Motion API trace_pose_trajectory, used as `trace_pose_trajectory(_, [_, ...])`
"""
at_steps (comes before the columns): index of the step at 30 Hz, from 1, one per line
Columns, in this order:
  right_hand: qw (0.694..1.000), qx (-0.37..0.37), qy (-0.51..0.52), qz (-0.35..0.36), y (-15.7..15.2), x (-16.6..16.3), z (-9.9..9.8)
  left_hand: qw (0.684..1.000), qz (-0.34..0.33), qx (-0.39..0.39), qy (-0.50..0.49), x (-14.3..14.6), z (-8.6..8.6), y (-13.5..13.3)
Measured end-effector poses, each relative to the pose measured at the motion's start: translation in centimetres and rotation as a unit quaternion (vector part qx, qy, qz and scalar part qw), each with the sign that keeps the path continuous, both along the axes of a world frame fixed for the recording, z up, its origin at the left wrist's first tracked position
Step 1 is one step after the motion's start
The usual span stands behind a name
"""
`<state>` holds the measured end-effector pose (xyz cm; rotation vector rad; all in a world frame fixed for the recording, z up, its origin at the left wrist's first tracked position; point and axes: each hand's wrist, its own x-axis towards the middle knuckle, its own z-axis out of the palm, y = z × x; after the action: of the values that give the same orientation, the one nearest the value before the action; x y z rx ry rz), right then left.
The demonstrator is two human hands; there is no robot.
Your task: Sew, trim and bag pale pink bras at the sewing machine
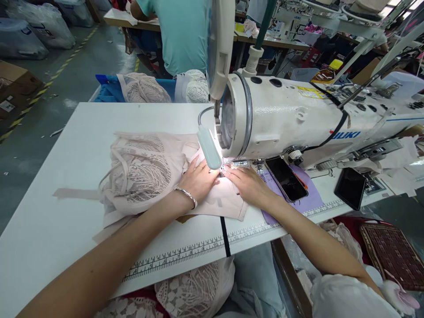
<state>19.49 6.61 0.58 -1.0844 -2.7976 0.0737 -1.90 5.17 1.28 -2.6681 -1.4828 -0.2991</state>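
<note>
A pale pink-beige bra (145, 170) with lace-patterned cups and loose straps lies on the white table, its right end running under the sewing machine (274, 115). My left hand (198, 179), with a silver bangle at the wrist, lies flat on the fabric just left of the needle area, fingers stretched out. On the other side, my right hand (247, 183) rests with extended fingers on the fabric, fingertips close to the presser foot. A lit grey-green lamp (210, 148) hangs over the stitching spot and hides part of it, with the needle.
Right of my right hand, a phone (286, 179) lies on purple fabric (309, 194), with a second dark device (350, 187) farther right. A printed ruler (175, 257) runs along the front edge. Lace pieces (144, 87) lie beyond the table, near a person in a turquoise top (182, 35).
</note>
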Motion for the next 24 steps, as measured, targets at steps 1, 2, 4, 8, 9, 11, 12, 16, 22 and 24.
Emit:
trace_pose_trajectory(1, [1.000,0.001,0.004,0.006,0.0,0.0,-0.1,1.000,0.005,-0.004,0.000,0.0,0.0,0.1])
trace_pose_trajectory(2, [1.000,0.000,0.011,0.010,0.1,0.0,-0.1,1.000,0.010,-0.006,0.001,0.1,0.1,0.1])
trace_pose_trajectory(4, [1.000,-0.005,0.027,0.010,0.1,0.0,-0.2,1.000,0.015,-0.007,0.003,0.1,0.1,0.1])
trace_pose_trajectory(8, [0.999,-0.017,0.032,-0.020,0.3,-0.2,-0.2,1.000,0.015,0.006,0.001,0.0,0.1,0.1])
trace_pose_trajectory(9, [0.999,-0.020,0.027,-0.029,0.4,-0.2,-0.2,1.000,0.018,0.008,0.001,0.0,0.1,0.1])
trace_pose_trajectory(11, [0.998,-0.029,0.018,-0.043,0.5,-0.3,-0.1,1.000,0.029,0.011,0.000,0.0,0.0,0.2])
trace_pose_trajectory(12, [0.998,-0.034,0.018,-0.049,0.6,-0.3,-0.1,0.999,0.036,0.014,-0.001,0.1,-0.1,0.2])
trace_pose_trajectory(16, [0.997,-0.046,0.029,-0.063,0.6,-0.2,-0.2,0.997,0.047,0.056,-0.003,0.6,-0.1,-0.2])
trace_pose_trajectory(22, [0.995,0.011,0.087,-0.040,1.1,0.9,-1.5,0.963,-0.228,-0.098,-0.101,2.0,3.5,-4.5])
trace_pose_trajectory(24, [0.993,0.049,0.105,-0.025,1.3,1.2,-1.8,0.869,-0.414,-0.224,-0.153,1.3,5.8,-6.5])
